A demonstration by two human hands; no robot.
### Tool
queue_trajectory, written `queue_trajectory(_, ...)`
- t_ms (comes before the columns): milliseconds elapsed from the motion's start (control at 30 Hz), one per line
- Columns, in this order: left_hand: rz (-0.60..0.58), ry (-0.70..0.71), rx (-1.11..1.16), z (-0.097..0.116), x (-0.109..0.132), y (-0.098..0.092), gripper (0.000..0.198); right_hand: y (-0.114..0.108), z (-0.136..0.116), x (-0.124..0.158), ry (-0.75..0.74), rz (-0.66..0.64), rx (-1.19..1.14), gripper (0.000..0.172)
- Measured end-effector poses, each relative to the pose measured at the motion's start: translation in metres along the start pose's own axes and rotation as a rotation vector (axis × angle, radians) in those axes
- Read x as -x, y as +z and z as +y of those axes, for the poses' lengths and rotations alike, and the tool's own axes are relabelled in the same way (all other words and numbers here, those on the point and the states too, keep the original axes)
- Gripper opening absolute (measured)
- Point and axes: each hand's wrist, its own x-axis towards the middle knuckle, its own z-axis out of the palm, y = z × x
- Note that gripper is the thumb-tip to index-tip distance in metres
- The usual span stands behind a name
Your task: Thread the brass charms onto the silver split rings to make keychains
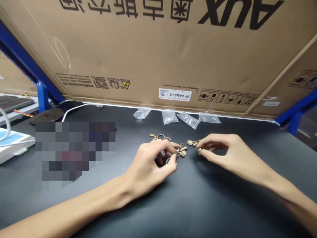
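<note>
My left hand [153, 162] rests on the dark table [188, 205] with its fingers pinched round a small brass charm on a metal key ring [182, 151]. My right hand [223, 150] pinches another small brass charm [193, 143] just to the right of it. The two pieces are a few centimetres apart. More brass charms with rings [159, 137] lie on the table just behind my left hand.
Several small clear plastic bags [178, 117] lie along the table's far edge. A large cardboard box [160, 49] stands behind them. A white cable [74, 110], phones and a white device [12, 143] sit at the far left. Blue rack posts [42, 96] flank the box.
</note>
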Motion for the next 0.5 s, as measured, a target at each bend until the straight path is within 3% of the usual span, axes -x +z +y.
queue_trajectory(233,0.062,0.252,-0.137,0.003,0.004,0.004,0.011,0.024,-0.015,0.003,0.116,-0.067,-0.347,0.018)
queue_trajectory(500,0.070,0.390,-0.249,0.003,0.005,0.006,0.010,0.036,-0.026,0.012,0.083,-0.053,-0.402,0.014)
